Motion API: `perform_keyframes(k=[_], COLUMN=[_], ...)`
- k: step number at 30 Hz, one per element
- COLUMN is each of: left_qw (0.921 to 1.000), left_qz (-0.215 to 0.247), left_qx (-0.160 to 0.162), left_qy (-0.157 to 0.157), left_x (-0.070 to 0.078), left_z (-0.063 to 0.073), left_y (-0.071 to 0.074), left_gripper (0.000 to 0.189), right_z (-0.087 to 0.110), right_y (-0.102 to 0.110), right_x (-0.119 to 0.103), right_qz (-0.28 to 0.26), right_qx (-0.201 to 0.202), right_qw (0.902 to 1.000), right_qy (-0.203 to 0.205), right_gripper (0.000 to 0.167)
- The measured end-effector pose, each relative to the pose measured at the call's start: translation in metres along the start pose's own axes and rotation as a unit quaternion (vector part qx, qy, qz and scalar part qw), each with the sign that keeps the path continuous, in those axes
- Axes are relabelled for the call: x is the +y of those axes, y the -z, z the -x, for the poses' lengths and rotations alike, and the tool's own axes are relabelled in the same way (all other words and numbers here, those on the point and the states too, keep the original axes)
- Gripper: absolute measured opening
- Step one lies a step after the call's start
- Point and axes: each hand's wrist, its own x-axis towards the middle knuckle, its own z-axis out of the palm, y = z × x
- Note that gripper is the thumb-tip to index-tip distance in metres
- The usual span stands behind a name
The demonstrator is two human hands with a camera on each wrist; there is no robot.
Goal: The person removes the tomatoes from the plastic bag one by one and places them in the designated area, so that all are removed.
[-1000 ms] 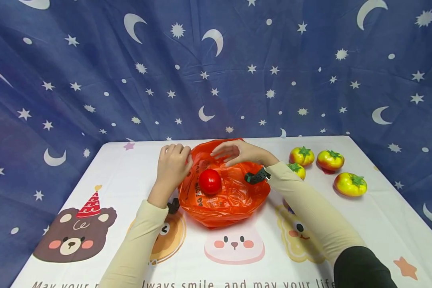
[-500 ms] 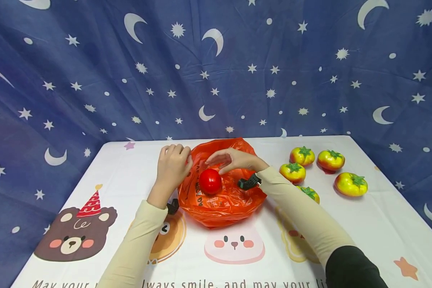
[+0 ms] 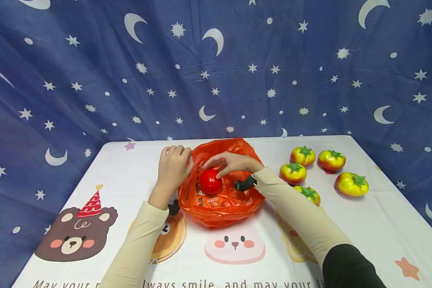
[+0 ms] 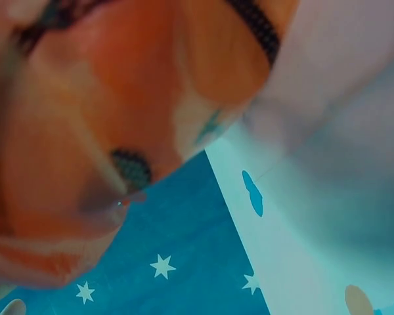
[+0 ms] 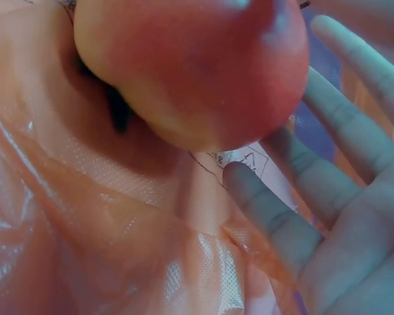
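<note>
A red plastic bag (image 3: 225,210) lies spread on the table, its mouth facing up. Inside it sits a glossy red tomato (image 3: 209,184); the right wrist view shows dark green bits under the tomato (image 5: 197,72). My left hand (image 3: 173,168), fingers curled, grips the bag's left rim. Over the bag is my right hand (image 3: 234,163), thumb overlapping the tomato's right side and fingers reaching past its far side. In the right wrist view those fingers (image 5: 335,118) are spread and fairly straight beside the fruit. Blurred orange film of the bag (image 4: 98,131) fills much of the left wrist view.
To the right, several yellow-red tomatoes with green tops stand in a group, among them a front-right tomato (image 3: 351,185) and a nearer tomato (image 3: 309,195) beside my right sleeve (image 3: 299,212). A white printed cloth (image 3: 137,160) covers the table; a blue starry curtain (image 3: 237,100) hangs behind.
My right hand has moved left and down to the red tomato, its thumb now at the fruit. The bag's right side has drawn in slightly. My left hand stays at the rim.
</note>
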Motion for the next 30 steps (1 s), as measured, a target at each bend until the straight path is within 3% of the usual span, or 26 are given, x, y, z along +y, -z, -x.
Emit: perform_keyframes(k=[8, 21, 25, 30], left_qw=[1.0, 0.9999, 0.9999, 0.9999], left_qz=[0.001, 0.002, 0.002, 0.003], left_qx=[-0.005, -0.015, -0.014, -0.012], left_qy=[0.001, 0.007, 0.006, 0.006], left_x=[0.001, 0.001, 0.001, 0.0], left_z=[0.0, -0.001, -0.001, 0.0], left_y=[-0.001, 0.0, 0.0, 0.0], left_gripper=[0.004, 0.006, 0.006, 0.007], right_z=[0.001, 0.005, 0.008, 0.011], right_y=[-0.002, 0.003, 0.003, 0.004], right_x=[0.001, 0.006, 0.004, 0.0], right_qz=[0.031, 0.041, 0.028, 0.008], right_qx=[0.001, 0.057, 0.066, 0.05], right_qw=[0.9995, 0.9972, 0.9967, 0.9981], right_qy=[-0.003, -0.026, -0.037, -0.035], right_gripper=[0.042, 0.028, 0.027, 0.026])
